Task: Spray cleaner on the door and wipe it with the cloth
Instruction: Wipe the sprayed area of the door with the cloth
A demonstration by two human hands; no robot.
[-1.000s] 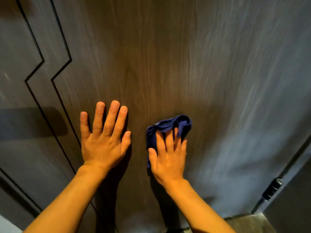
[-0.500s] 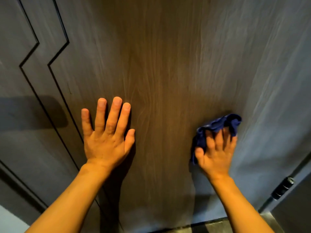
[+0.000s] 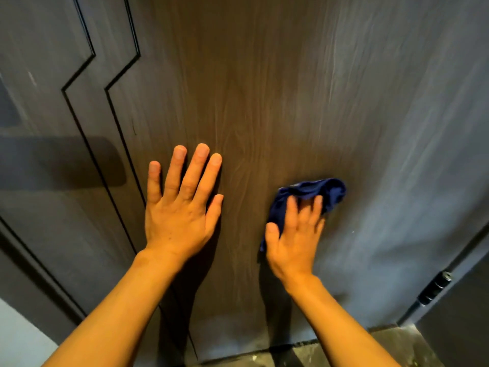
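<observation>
A dark wood-grain door (image 3: 264, 88) fills the view, with two black zigzag grooves on its left side. My left hand (image 3: 180, 207) lies flat on the door, fingers spread, holding nothing. My right hand (image 3: 296, 234) presses a crumpled blue cloth (image 3: 317, 192) against the door to the right of the left hand; its fingers look blurred. The cloth sticks out above and to the left of the fingers. No spray bottle is in view.
A black hinge (image 3: 434, 288) sits at the door's lower right edge beside a dark frame. A strip of speckled floor (image 3: 344, 350) shows below the door. A pale wall patch (image 3: 18, 337) is at the bottom left.
My right hand swept the cloth right across the door, then came partly back to the left. My left hand stayed flat in place.
</observation>
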